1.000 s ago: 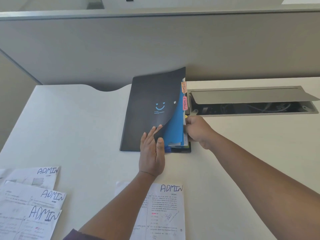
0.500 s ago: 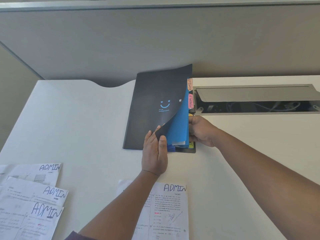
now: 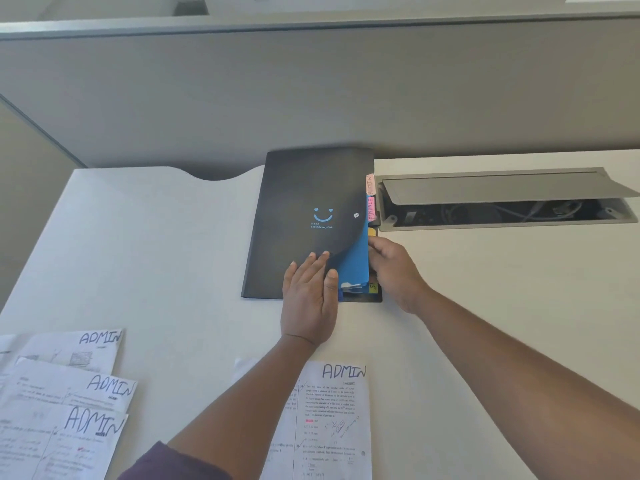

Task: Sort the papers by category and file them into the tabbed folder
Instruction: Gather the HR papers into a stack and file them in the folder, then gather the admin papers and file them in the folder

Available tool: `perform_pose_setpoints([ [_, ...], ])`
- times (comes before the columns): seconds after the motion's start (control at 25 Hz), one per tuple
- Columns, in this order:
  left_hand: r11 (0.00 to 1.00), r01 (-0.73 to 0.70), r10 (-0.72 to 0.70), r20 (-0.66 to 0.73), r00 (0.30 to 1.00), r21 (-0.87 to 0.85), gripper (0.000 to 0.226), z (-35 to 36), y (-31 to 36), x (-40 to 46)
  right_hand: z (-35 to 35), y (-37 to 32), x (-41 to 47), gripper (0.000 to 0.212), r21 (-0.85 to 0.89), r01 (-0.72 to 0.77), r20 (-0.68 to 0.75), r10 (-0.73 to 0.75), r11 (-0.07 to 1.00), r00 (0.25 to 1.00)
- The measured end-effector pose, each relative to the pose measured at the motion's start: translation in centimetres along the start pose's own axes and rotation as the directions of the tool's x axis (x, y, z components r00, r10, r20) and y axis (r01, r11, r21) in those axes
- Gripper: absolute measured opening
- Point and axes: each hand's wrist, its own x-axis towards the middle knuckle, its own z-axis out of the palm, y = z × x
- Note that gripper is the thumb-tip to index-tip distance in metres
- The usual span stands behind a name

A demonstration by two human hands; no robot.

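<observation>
A black tabbed folder with a blue smiley lies at the desk's far edge. Its cover is curled back at the lower right corner, baring a blue divider. Tabs marked ADMIN and FINANCE stick out on its right side. My left hand lies flat on the cover near that corner, fingers straight. My right hand grips the dividers' right edge with curled fingers. One ADMIN paper lies near me under my left forearm. Three more ADMIN sheets overlap at the lower left.
A grey cable hatch is set into the desk right of the folder, lid propped open over cables. A grey partition wall runs along the back. The white desk has a curved notch behind the folder.
The cover was lifted and bent up at its right side; it has come down nearly flat. My left hand went from holding its corner to lying flat on it.
</observation>
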Motion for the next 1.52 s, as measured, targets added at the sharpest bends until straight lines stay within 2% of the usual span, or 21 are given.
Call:
perform_pose_setpoints([
  [0.08,0.999,-0.003,0.003,-0.001,1.0,0.043,0.061,0.0,0.0,0.2,-0.2,1.4,-1.5,0.028,0.042,0.036,-0.126,-0.03,0.998,0.992],
  [0.2,0.997,0.007,-0.011,0.042,0.999,0.079,0.057,-0.4,0.1,0.4,-1.2,2.6,-4.4,0.024,0.003,0.037,-0.263,-0.035,0.999,0.964],
  [0.4,0.99,0.014,-0.048,0.246,0.968,0.14,0.084,-2.5,1.3,0.6,-3.1,4.0,-9.7,0.022,0.027,-0.017,-0.236,0.023,0.999,0.972],
  [0.48,0.994,0.052,-0.082,0.317,0.945,0.101,0.08,-4.2,2.0,0.6,-3.6,4.4,-11.9,0.024,0.034,-0.057,-0.193,0.063,0.998,0.979],
  [0.68,0.994,-0.016,-0.013,0.264,0.965,0.107,0.059,-7.8,2.0,-5.5,-5.2,5.9,-17.1,0.033,0.033,-0.121,-0.142,0.124,0.992,0.982],
  [0.8,0.994,0.081,-0.096,0.207,0.974,0.076,0.052,-8.9,0.7,-12.2,-4.7,7.1,-20.4,0.03,0.122,-0.18,-0.132,0.196,0.976,0.972],
  [0.92,0.982,0.183,-0.184,0.017,0.983,0.047,0.044,-10.1,-0.3,-18.1,-3.6,8.5,-22.9,0.03,0.167,-0.208,-0.13,0.23,0.964,0.964],
  [1.04,0.922,0.386,-0.384,-0.051,0.922,0.024,0.058,-11.6,-0.7,-22.6,-2.8,9.4,-24.7,0.03,0.147,-0.203,-0.088,0.217,0.968,0.972],
  [1.12,0.849,0.512,-0.515,-0.014,0.857,0.133,0.083,-12.6,-0.5,-25.3,-2.6,10.0,-25.8,0.031,0.096,-0.202,-0.048,0.208,0.975,0.977],
  [1.2,0.781,0.559,-0.589,0.032,0.807,0.278,0.107,-13.2,-0.1,-27.7,-2.5,10.5,-26.9,0.034,0.024,-0.211,0.009,0.211,0.977,0.977],
  [1.28,0.74,0.599,-0.642,0.059,0.764,0.306,0.12,-13.2,0.6,-29.7,-2.5,10.9,-28.2,0.039,-0.044,-0.23,0.059,0.232,0.972,0.971],
  [1.4,0.707,0.66,-0.695,0.08,0.714,0.254,0.123,-12.7,2.3,-31.6,-1.9,11.3,-30.2,0.044,-0.088,-0.233,0.106,0.242,0.969,0.965],
  [1.52,0.664,0.71,-0.74,0.072,0.669,0.233,0.113,-12.2,4.5,-32.8,-1.1,11.9,-32.2,0.046,-0.099,-0.269,0.12,0.279,0.958,0.953],
])
